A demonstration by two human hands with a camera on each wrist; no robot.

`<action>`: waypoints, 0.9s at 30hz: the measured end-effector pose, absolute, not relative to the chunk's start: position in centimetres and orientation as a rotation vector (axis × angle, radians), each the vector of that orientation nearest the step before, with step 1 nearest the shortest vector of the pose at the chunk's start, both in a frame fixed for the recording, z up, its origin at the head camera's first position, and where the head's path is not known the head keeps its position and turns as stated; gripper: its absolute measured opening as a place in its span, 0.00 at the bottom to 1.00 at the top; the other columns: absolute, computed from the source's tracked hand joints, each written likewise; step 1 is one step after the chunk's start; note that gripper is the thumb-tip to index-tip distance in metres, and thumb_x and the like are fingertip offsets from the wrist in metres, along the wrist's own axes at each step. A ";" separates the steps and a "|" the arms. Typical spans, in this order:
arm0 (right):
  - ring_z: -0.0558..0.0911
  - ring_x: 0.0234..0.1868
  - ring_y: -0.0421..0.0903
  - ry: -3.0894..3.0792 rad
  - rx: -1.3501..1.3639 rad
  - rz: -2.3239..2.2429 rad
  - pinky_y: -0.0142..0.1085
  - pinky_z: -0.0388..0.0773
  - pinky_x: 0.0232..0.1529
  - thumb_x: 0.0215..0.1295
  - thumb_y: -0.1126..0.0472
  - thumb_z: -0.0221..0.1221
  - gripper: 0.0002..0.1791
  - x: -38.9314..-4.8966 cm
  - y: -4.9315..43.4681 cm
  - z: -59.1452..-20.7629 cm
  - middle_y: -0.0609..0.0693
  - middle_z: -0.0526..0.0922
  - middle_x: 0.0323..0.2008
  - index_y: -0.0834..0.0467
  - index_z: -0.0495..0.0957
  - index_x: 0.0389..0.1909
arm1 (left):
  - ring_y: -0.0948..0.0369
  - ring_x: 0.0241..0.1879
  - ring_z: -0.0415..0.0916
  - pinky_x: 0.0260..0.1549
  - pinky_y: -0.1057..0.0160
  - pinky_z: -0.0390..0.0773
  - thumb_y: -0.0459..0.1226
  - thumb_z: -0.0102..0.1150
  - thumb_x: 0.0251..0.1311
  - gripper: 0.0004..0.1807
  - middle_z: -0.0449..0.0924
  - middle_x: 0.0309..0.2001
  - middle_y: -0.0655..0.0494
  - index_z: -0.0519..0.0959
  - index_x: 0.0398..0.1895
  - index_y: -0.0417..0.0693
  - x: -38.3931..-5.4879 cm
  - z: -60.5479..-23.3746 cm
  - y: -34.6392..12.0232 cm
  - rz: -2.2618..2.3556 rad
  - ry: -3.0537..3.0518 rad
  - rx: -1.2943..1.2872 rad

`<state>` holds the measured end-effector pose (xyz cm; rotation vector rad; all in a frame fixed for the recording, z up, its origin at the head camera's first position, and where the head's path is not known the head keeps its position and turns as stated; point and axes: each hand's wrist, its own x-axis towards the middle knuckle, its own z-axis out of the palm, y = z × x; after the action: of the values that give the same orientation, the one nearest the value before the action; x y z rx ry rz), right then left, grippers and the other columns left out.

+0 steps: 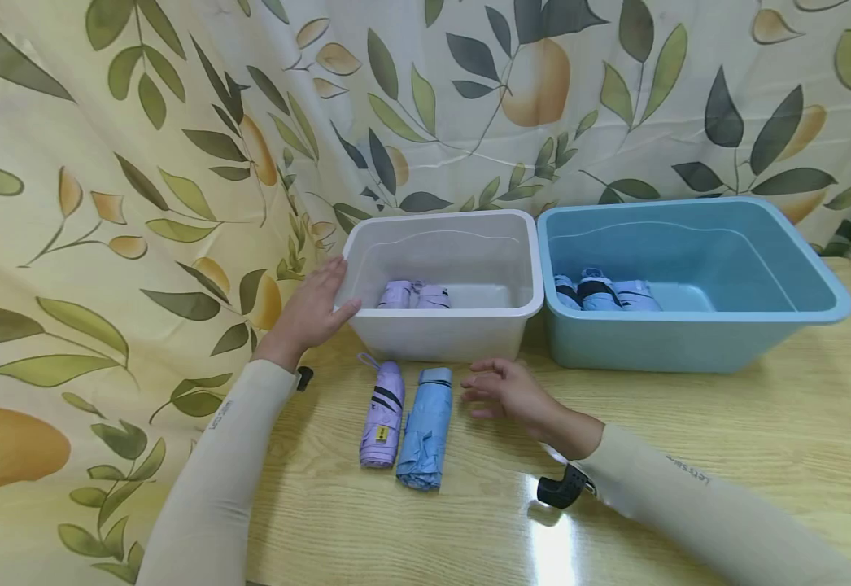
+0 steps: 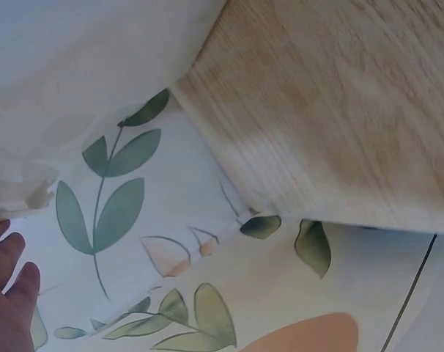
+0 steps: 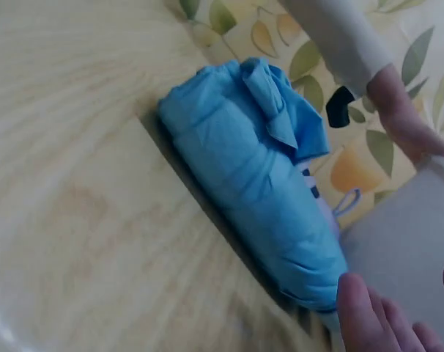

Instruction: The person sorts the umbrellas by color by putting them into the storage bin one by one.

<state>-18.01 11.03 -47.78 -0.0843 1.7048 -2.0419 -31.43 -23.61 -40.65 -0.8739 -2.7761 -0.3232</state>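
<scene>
Two folded umbrellas lie side by side on the table, a purple one with dark stripes, a yellow tag and a wrist loop, and a light blue one to its right. My right hand hovers just right of the blue umbrella's upper end, fingers loosely bent and holding nothing. The right wrist view shows its fingertips close by the blue umbrella. My left hand rests on the left rim of the whitish bin, fingers extended. Only its fingers appear in the left wrist view.
Inside the whitish bin are two purple umbrellas. Right beside it stands a larger blue bin with several blue umbrellas at its left end. A leaf-patterned curtain hangs behind and along the left of the wooden table.
</scene>
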 end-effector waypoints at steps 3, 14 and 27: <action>0.74 0.59 0.65 1.697 -0.030 -2.076 0.51 0.78 0.49 0.73 0.65 0.50 0.27 -17.6 10.7 -48.4 0.73 0.68 0.61 0.74 0.56 0.66 | 0.48 0.74 0.44 0.70 0.49 0.46 0.64 0.31 0.69 0.47 0.49 0.74 0.39 0.51 0.74 0.31 -31.5 -40.4 -23.5 -0.254 -2.793 -0.890; 0.75 0.55 0.69 1.585 0.085 -2.074 0.51 0.81 0.43 0.73 0.64 0.49 0.29 -15.6 9.7 -50.1 0.74 0.65 0.63 0.75 0.52 0.67 | 0.49 0.75 0.39 0.71 0.50 0.40 0.65 0.28 0.69 0.48 0.47 0.75 0.40 0.49 0.75 0.33 -31.5 -39.3 -23.3 0.063 -2.852 -0.893; 0.78 0.53 0.65 1.606 0.200 -2.079 0.53 0.82 0.38 0.69 0.61 0.56 0.38 -15.2 6.9 -49.9 0.69 0.67 0.60 0.72 0.48 0.70 | 0.50 0.75 0.36 0.71 0.49 0.42 0.63 0.32 0.70 0.48 0.46 0.75 0.39 0.47 0.75 0.31 -31.0 -39.5 -23.3 -0.147 -2.860 -0.893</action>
<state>-15.17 6.94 -49.94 0.2000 1.6063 -2.0786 -30.95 -23.35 -39.47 -0.8935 -2.8597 -0.1475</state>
